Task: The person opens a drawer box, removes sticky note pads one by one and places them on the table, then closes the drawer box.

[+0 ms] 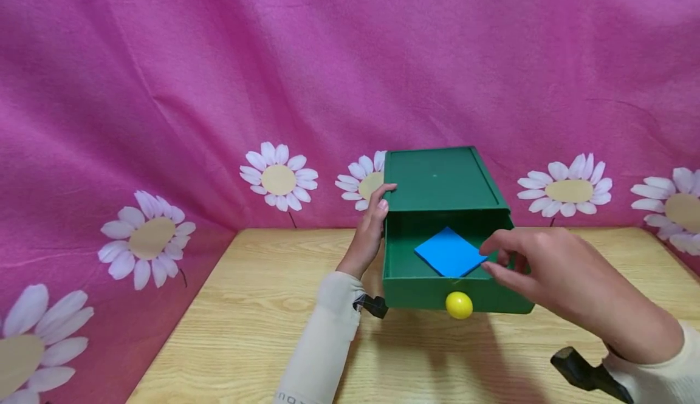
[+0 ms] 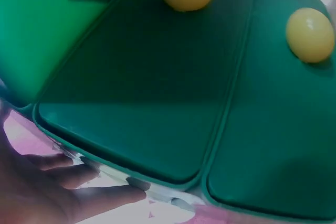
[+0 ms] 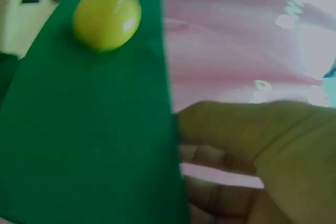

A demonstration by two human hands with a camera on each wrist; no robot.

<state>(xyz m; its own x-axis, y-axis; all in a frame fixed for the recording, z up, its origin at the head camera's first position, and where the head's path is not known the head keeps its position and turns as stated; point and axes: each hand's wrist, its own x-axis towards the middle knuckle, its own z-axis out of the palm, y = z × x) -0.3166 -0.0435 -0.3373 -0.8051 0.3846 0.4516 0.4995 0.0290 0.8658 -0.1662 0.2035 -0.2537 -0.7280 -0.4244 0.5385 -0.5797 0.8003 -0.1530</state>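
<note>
A: Where is the thin, flat blue square sheet point(image 1: 450, 251) found?

B: It is seen inside the pulled-out green plastic drawer point(image 1: 410, 296) of a green plastic cabinet point(image 1: 434, 176). It is turned cornerwise, with its near corner at the drawer's front wall, above the round yellow knob point(image 1: 459, 305). Whether it lies flat or is slightly raised cannot be told.

A: How are the hands placed?

B: The thumb and forefinger of the right hand point(image 1: 555, 273) are set about the sheet's right corner. Whether that corner is pinched or merely touched cannot be told. The cabinet's left side is touched by the left hand point(image 1: 367, 237), its fingers stretched along the wall and wrapped round nothing.

A: What could go wrong from here?

B: The cabinet could be tipped forward on the pale wood-grain tabletop point(image 1: 257, 319) if the extended drawer's front rim were leaned on by the right hand, since only side support is seen from the left. The sheet could be dropped or creased if only its tip were caught. Its near corner could be snagged on the front wall by a low pull, and the drawer itself could be nudged inward by a knuckle.
</note>
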